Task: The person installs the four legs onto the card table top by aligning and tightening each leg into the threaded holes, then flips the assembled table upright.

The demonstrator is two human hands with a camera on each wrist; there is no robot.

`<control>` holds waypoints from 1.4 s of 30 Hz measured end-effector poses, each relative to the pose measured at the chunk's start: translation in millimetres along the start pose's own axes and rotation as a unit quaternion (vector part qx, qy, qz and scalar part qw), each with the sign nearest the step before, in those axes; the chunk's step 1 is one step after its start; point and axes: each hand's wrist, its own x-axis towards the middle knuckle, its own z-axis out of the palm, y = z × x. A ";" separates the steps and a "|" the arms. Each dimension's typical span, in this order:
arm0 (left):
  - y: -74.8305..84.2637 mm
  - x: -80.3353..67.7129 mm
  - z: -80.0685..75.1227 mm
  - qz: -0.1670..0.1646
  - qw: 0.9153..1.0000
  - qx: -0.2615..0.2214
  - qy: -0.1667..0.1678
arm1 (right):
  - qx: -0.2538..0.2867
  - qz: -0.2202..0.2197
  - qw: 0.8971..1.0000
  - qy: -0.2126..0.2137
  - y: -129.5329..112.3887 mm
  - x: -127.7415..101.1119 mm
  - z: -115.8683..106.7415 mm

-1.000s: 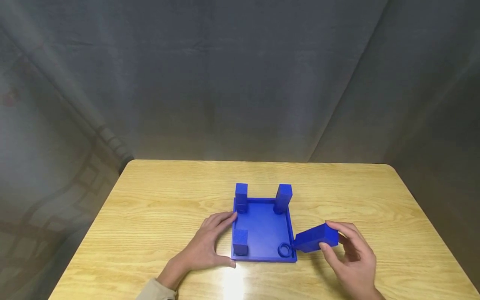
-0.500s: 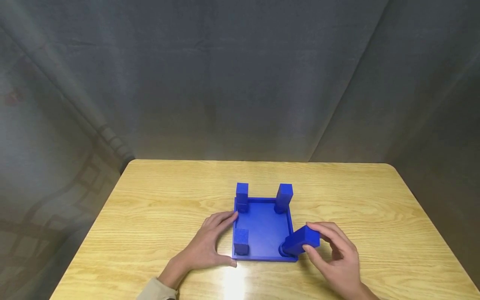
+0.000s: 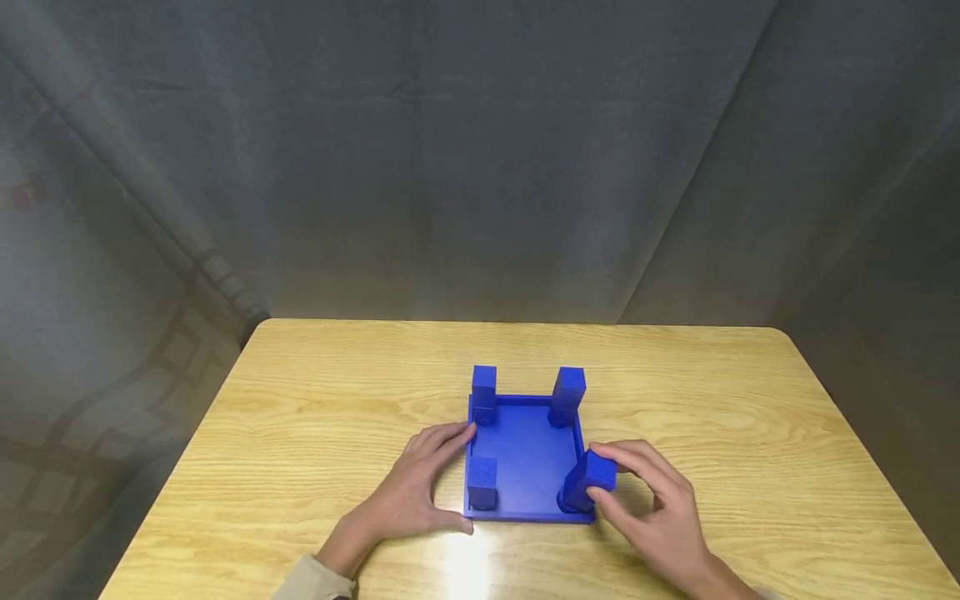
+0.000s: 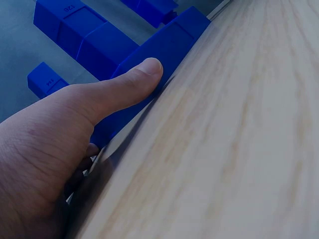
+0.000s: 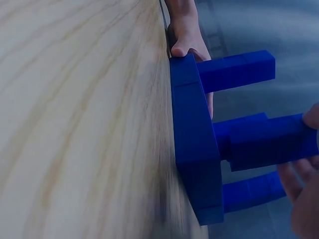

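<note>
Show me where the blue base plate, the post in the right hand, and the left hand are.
blue base plate (image 3: 528, 462), head view, bare floor.
post (image 3: 592, 477), head view, upper side.
left hand (image 3: 416, 492), head view, back of hand.

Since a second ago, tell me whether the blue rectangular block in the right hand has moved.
Yes. The blue rectangular block moved left from the wooden table onto the blue square base's near-right corner, tipping nearly upright.
</note>
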 end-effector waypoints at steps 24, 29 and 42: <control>0.6 -0.1 -1.4 -0.001 1.000 0.004 0.000 | 0.003 0.003 0.998 -0.056 1.9 -0.8 -0.8; -0.2 -0.3 -1.1 -0.001 1.000 0.004 0.001 | 0.006 -0.012 0.999 -0.045 2.6 1.0 0.5; -0.8 0.0 0.2 0.002 1.000 0.004 0.001 | -0.007 0.046 0.999 -0.022 3.0 -2.8 -0.1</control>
